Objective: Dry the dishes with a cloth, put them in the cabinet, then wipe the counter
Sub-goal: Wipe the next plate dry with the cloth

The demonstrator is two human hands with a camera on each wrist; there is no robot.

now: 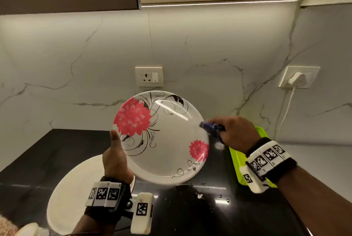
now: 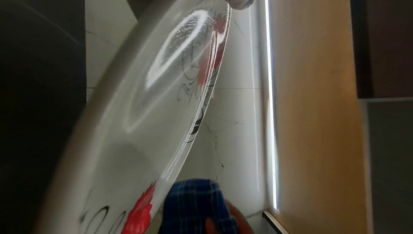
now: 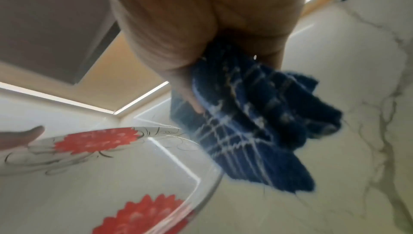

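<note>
Head view | left hand grips tilted plate by its rim, above tabletop | right hand fingers bunched around blue cloth at far rim | risk: wet plate may slip from one-handed edge hold.

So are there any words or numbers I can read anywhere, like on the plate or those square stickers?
No readable words or numbers anywhere.
Flowered plate: only red flowers and black swirls, no writing.
Left wrist band and right wrist band: black-and-white square code patterns, not letters.
Wall socket: no legible marking.
Blue checked cloth: only stripes.
</note>
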